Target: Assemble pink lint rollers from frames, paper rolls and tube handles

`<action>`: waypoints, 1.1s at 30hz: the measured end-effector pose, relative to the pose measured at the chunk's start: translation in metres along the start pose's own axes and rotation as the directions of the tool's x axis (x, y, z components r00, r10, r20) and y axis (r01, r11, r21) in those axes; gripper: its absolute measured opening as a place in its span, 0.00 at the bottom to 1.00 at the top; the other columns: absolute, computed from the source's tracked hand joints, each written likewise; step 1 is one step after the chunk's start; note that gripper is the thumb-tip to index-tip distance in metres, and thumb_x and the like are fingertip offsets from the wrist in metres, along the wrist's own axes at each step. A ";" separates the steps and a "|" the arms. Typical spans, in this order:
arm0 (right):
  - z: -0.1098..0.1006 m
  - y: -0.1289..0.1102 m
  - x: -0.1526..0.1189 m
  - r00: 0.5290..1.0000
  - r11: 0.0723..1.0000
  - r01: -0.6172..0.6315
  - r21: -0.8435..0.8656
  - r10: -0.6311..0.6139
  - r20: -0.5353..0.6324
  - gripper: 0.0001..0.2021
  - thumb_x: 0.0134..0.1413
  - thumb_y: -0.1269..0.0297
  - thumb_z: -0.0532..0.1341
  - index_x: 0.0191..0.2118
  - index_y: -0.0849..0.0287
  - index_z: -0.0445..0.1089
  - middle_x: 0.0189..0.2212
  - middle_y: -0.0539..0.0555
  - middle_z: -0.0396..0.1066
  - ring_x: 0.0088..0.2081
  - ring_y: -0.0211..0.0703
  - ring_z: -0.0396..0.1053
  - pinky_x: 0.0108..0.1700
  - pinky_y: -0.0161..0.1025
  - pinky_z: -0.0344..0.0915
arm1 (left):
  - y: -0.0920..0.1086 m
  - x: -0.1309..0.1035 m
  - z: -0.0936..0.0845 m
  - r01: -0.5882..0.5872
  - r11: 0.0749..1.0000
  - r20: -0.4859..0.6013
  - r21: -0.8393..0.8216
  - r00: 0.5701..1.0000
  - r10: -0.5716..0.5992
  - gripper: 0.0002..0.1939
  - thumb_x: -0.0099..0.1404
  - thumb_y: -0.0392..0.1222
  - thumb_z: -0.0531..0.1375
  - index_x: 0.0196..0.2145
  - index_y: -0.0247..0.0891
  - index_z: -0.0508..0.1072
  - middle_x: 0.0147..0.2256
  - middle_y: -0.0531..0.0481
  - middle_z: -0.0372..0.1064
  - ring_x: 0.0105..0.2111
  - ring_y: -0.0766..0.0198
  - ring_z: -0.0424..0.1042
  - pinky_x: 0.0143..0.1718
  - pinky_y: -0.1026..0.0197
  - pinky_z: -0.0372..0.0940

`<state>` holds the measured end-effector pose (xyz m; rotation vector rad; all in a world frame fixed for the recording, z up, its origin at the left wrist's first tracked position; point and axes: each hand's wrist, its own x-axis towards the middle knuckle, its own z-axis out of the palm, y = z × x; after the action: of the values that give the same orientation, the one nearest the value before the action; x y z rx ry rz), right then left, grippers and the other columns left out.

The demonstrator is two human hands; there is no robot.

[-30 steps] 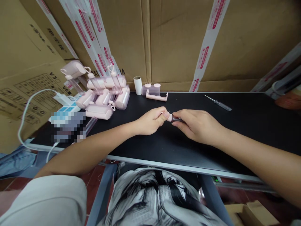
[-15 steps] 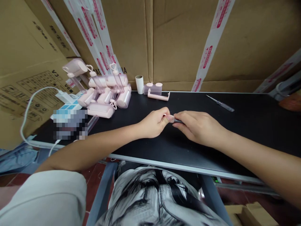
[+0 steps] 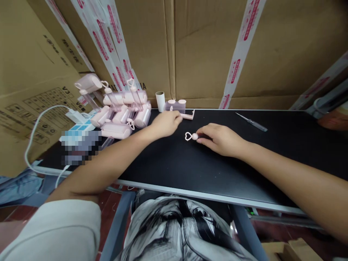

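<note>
My right hand [image 3: 221, 139] is closed round a small clear stick whose pink heart-shaped loop [image 3: 188, 136] points left, low over the black table. Up and to the left, my left hand [image 3: 166, 124] is over the left part of a pink U-shaped handle [image 3: 189, 116]; its fingers are bent together, and whether they grip the handle is unclear. Just behind stands a translucent pink case [image 3: 175, 106] with two round knobs, beside a white paper tube [image 3: 160, 101].
Several pink cases with heart loops are piled [image 3: 116, 130] at the left, near a power strip [image 3: 77, 131] with white cables. A screwdriver [image 3: 252, 122] lies at the right. Cardboard boxes [image 3: 201, 54] rise behind the table [image 3: 190, 166]. A person's hand [image 3: 333, 117] shows at the right edge.
My left hand has let go of the heart-loop end and moved up and left to the pink handle. My right hand still holds the stick, slightly further left.
</note>
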<state>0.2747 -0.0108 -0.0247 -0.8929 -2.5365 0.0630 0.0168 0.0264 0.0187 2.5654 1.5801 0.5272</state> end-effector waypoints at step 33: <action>0.000 0.004 -0.001 0.999 0.997 -0.005 0.076 0.008 -0.047 0.15 0.71 0.55 0.62 0.54 0.58 0.78 0.49 0.63 0.83 0.51 0.59 0.79 0.54 0.56 0.72 | -0.044 0.128 -0.048 0.302 0.840 -0.074 0.451 0.951 -0.302 0.28 0.66 0.50 0.66 0.59 0.29 0.79 0.57 0.25 0.74 0.58 0.32 0.73 0.59 0.40 0.67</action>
<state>0.2776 -0.0086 -0.0260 -0.8629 -2.4703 0.1384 0.0163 0.1543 0.0841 2.5133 2.2903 0.1284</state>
